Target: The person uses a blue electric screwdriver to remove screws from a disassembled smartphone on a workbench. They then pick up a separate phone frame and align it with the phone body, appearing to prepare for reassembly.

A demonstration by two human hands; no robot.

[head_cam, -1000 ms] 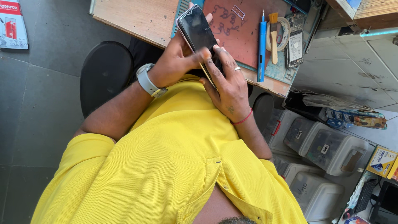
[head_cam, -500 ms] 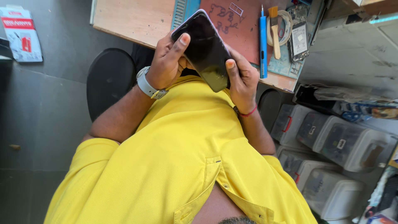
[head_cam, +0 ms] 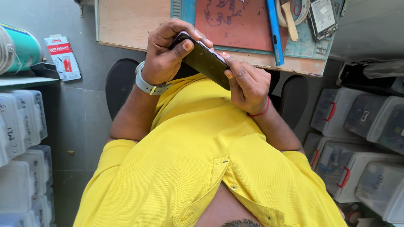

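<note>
Both hands grip the dark phone (head_cam: 205,61) just in front of the table (head_cam: 130,23) edge: left hand (head_cam: 164,59) curled round its upper end, right hand (head_cam: 248,84) fingers (head_cam: 229,73) closed along the lower edge, probably steadying it edge-on for close inspection.

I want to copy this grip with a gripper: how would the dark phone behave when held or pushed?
The phone looks stiff: a flat slab spanning left hand to right hand without sagging. Its glossy face probably makes it slippery and breakable if dropped. Being flat, it would likely slide, not roll.
</note>
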